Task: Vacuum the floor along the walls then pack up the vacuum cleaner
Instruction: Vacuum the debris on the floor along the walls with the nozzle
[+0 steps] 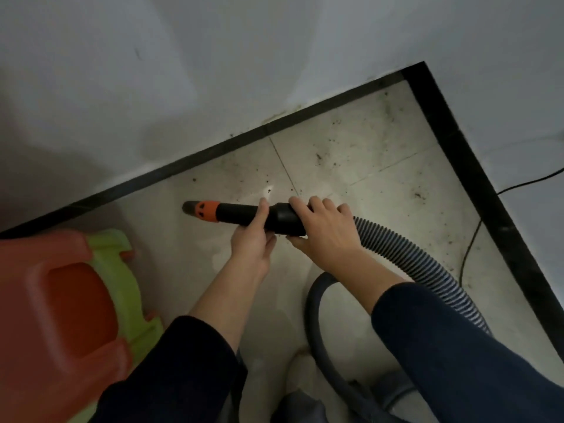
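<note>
Near the skirting (213, 149), left hand (251, 239) and right hand (323, 233) curled around the nozzle (235, 213), hose (396, 248) partly hidden.

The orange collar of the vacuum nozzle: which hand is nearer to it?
Left. The left hand grips the black tube just behind the orange collar; the right hand holds the cuff farther back, next to the ribbed hose.

- Nothing readable anywhere on my feed: no text, brand or number.
- The orange collar (208, 211) on the vacuum nozzle (236, 215) has a couple of dark marks, but I can't make them out as letters.
</note>
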The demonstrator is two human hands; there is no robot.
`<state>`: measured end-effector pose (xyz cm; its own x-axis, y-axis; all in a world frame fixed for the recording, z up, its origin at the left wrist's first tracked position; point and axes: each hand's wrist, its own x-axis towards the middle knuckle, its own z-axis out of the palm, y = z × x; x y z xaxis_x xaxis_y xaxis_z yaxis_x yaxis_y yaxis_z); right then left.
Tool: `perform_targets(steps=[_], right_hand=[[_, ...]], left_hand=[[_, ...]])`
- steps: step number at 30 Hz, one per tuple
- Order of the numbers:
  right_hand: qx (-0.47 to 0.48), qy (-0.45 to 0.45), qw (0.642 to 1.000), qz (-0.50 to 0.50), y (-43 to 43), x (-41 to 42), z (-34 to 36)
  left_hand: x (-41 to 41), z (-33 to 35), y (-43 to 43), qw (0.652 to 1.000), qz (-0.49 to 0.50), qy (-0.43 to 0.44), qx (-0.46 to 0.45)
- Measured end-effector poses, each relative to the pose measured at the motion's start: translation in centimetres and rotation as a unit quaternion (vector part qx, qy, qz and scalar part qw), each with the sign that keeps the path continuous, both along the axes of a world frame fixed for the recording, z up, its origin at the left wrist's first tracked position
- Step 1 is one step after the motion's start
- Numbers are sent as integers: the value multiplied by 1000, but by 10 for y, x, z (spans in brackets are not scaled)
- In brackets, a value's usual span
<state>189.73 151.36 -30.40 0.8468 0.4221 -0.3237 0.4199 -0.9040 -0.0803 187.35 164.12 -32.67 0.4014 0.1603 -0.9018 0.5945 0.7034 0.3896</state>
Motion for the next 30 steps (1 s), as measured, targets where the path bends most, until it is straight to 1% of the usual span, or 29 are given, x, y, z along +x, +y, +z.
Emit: perform_targets(steps=[4, 7, 9, 13, 17, 19, 21, 26, 30], right_hand=[[-9, 36, 999, 30, -10, -3, -40], [-18, 51, 997, 54, -19, -4, -68], [-27, 55, 996, 63, -23, -4, -85], [-23, 39, 997, 55, -24, -4, -119], [-12, 30, 997, 70, -16, 7, -149], [-6, 36, 996, 80, -11, 14, -161], [-22, 47, 995, 89, -8, 19, -170], [-54, 38, 994, 83, -9, 26, -179], [-48, 60, 994, 80, -10, 26, -176]], left_hand=[[-17, -46, -8, 999, 21, 13, -37], [-24, -79, -10, 989, 114, 19, -91], [-24, -97, -12, 984, 135, 26, -111], [-22, -128, -11, 986, 114, 8, -120], [-15, -157, -9, 984, 125, -8, -124], [-13, -170, -9, 984, 120, -22, -128], [-11, -179, -8, 985, 110, -36, -130], [-3, -187, -12, 984, 100, -48, -137], [-9, -186, -12, 984, 103, -49, -137]])
